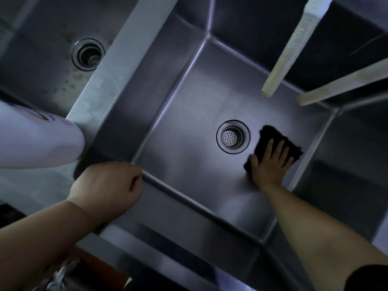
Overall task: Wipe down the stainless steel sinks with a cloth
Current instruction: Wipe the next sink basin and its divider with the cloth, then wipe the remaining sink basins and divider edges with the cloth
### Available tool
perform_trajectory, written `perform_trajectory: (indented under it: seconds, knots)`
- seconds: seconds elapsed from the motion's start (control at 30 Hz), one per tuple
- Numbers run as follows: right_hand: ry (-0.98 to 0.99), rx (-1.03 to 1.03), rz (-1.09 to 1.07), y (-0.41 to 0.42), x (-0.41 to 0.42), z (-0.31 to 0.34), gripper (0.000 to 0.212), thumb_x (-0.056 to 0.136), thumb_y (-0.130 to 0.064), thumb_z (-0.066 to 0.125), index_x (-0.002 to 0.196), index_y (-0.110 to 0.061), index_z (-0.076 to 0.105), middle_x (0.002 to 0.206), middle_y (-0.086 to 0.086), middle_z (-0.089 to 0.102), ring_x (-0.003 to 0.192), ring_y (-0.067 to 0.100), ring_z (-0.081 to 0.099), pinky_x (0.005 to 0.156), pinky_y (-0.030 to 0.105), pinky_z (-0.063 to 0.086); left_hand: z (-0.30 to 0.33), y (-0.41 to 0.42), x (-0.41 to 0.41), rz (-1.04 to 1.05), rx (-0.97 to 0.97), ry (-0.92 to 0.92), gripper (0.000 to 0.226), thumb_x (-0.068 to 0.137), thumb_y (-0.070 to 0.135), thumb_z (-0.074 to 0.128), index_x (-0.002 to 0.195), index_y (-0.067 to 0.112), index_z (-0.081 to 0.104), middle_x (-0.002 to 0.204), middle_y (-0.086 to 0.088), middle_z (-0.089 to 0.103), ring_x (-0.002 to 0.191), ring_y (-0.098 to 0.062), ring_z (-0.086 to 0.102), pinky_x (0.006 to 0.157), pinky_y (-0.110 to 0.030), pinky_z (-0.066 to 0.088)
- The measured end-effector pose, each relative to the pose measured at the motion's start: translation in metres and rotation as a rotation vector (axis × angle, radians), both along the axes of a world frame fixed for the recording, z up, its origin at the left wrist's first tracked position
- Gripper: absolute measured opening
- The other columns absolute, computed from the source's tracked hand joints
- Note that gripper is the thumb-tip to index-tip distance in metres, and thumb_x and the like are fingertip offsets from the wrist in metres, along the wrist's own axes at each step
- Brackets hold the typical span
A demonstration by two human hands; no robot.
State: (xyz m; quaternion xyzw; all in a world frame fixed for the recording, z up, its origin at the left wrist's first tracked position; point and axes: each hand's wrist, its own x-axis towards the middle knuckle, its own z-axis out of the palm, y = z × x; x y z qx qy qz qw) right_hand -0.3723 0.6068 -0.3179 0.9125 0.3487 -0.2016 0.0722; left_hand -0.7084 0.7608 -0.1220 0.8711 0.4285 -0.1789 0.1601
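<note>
A dark cloth (270, 133) lies on the floor of the right stainless steel sink (189, 127), just right of its round drain strainer (233, 136). My right hand (270, 162) presses flat on the cloth with the fingers spread and straight. My left hand (107, 185) is curled into a fist above the sink's front left corner, its back toward the camera, with nothing seen in it. The left sink (42, 59) has brownish stains around its drain (88, 53).
A white plastic bottle (37, 139) with a red and blue label sits at the left, on the rim between the two basins. Two pale flat bars (294, 47) reach over the right basin's far corner. A metal tap piece (60, 276) shows at the bottom left.
</note>
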Motion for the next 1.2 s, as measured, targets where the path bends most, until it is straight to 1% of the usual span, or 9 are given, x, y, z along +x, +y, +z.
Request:
perform_trajectory:
  seconds: [0.13,0.27,0.43,0.57,0.7,0.8,0.9,1.07,1.2]
  knots:
    - [0.055,-0.049,0.267,-0.035,-0.051,0.022,0.074,0.085,-0.047,0.048,0.144,-0.005,0.033,0.147,0.031,0.029,0.131,0.050,0.034,0.106,0.062,0.023,0.002,0.000,0.000,0.028,-0.001,-0.006,0.024,0.083,0.035,0.049,0.068,0.018,0.055,0.062,0.001,0.058,0.060,-0.019,0.056,0.050,-0.027,0.038]
    - [0.076,-0.136,0.546,-0.057,-0.077,0.039,0.083,0.051,-0.027,0.089,0.127,-0.010,0.060,0.124,0.031,0.056,0.089,0.048,0.062,0.065,0.054,0.050,0.002,0.000,-0.002,0.039,-0.014,-0.045,0.024,0.084,0.036,0.046,0.074,0.018,0.057,0.072,0.001,0.062,0.069,-0.022,0.060,0.056,-0.028,0.042]
    - [0.338,-0.283,0.658,-0.070,-0.082,0.060,0.088,0.076,0.003,0.049,0.151,-0.029,0.015,0.151,0.016,0.019,0.122,0.033,0.039,0.093,0.038,0.042,0.006,-0.003,-0.002,0.056,-0.012,-0.087,0.024,0.085,0.034,0.046,0.071,0.015,0.052,0.073,-0.001,0.062,0.071,-0.025,0.060,0.057,-0.028,0.041]
    - [0.456,-0.318,0.505,-0.059,-0.099,0.098,0.061,0.085,-0.010,0.055,0.141,-0.028,0.040,0.137,0.010,0.043,0.118,0.029,0.047,0.089,0.031,0.042,0.009,-0.006,-0.004,0.059,0.020,-0.161,0.022,0.085,0.032,0.047,0.069,0.017,0.050,0.072,-0.003,0.063,0.070,-0.029,0.060,0.055,-0.028,0.035]
    - [0.529,-0.087,0.064,-0.046,-0.127,0.151,0.055,0.074,-0.001,0.050,0.119,-0.032,0.058,0.108,0.005,0.064,0.087,0.024,0.063,0.070,0.024,0.045,0.017,-0.014,-0.008,-0.062,0.096,-0.185,0.019,0.091,0.028,0.044,0.082,0.018,0.057,0.086,-0.005,0.066,0.079,-0.030,0.062,0.058,-0.030,0.033]
    - [0.621,0.189,-0.230,-0.041,-0.157,0.194,0.055,0.074,0.002,0.045,0.113,-0.032,0.061,0.082,0.001,0.066,0.069,0.022,0.068,0.069,0.037,0.057,0.037,-0.025,-0.011,-0.268,0.162,-0.114,0.011,0.089,0.014,0.050,0.093,0.013,0.060,0.092,-0.005,0.065,0.082,-0.028,0.064,0.056,-0.031,0.039]
    - [0.563,0.423,-0.240,-0.034,-0.194,0.237,0.059,0.071,0.003,0.049,0.114,-0.036,0.061,0.096,-0.003,0.064,0.085,0.019,0.065,0.081,0.036,0.055,0.074,-0.042,-0.029,-0.353,0.174,-0.298,0.014,0.066,0.006,0.072,0.063,0.011,0.060,0.062,-0.006,0.061,0.053,-0.027,0.059,0.042,-0.028,0.040]
    - [0.589,0.661,-0.198,-0.011,-0.266,0.305,0.059,0.072,0.001,0.051,0.113,-0.042,0.060,0.097,-0.021,0.059,0.089,0.010,0.062,0.082,0.033,0.053,0.110,-0.060,-0.107,-0.232,0.111,-0.490,0.017,0.088,0.025,0.049,0.088,0.019,0.065,0.085,0.001,0.066,0.075,-0.025,0.064,0.059,-0.034,0.049]
    - [0.680,0.783,-0.109,0.017,-0.328,0.348,0.056,0.076,0.002,0.050,0.116,-0.036,0.060,0.097,-0.004,0.061,0.087,0.023,0.061,0.080,0.039,0.051,0.129,-0.049,-0.185,-0.107,0.096,-0.423,0.023,0.092,0.035,0.047,0.110,0.033,0.061,0.107,0.012,0.065,0.093,-0.012,0.064,0.071,-0.028,0.045]
